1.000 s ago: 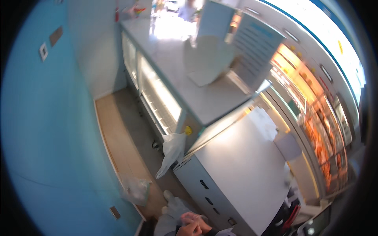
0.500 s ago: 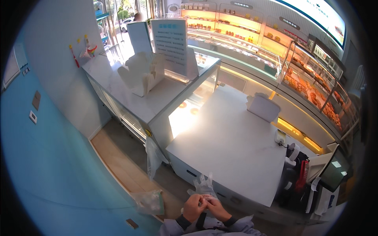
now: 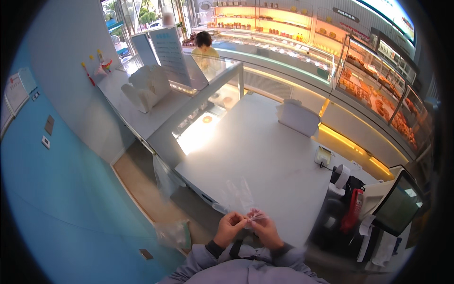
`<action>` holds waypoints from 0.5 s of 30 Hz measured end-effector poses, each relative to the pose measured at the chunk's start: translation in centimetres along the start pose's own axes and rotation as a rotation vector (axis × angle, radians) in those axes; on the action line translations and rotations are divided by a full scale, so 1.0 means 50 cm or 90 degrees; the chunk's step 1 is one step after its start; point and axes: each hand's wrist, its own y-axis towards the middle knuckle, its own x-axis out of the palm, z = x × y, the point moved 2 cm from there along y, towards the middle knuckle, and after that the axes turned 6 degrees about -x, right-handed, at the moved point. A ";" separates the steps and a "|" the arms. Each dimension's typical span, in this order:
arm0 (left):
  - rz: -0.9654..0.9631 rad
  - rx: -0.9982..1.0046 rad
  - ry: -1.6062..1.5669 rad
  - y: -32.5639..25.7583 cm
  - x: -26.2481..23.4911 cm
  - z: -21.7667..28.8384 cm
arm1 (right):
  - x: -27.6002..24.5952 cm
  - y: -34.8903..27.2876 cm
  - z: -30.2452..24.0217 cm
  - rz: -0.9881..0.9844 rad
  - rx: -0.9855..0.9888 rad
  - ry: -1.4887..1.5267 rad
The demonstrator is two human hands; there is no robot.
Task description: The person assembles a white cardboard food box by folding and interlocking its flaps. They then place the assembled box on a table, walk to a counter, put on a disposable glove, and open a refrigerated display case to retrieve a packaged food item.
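Both hands pinching: left hand (image 3: 230, 228) and right hand (image 3: 266, 231), thumbs and forefingers nearly meeting on the near end of a clear plastic glove (image 3: 240, 196). Glove out in front of the person's body, over the near edge of a white counter (image 3: 255, 151). Long axis runs near to far, leaning a little left; its limp fingers point to the far side, one loose part out left. Counter also bears an open white carton (image 3: 299, 119), far right. Red telephone (image 3: 352, 209) and dark-screened monitor (image 3: 399, 203) at right.
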 end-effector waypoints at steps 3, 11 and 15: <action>-0.038 -0.012 0.027 0.008 0.025 -0.012 | -0.033 -0.005 -0.033 0.055 0.025 0.177; -0.117 -0.090 0.040 0.018 0.068 -0.014 | -0.107 -0.016 -0.049 0.124 0.016 0.452; -0.167 -0.106 0.084 0.033 0.069 -0.015 | -0.128 -0.008 -0.054 0.104 -0.029 0.454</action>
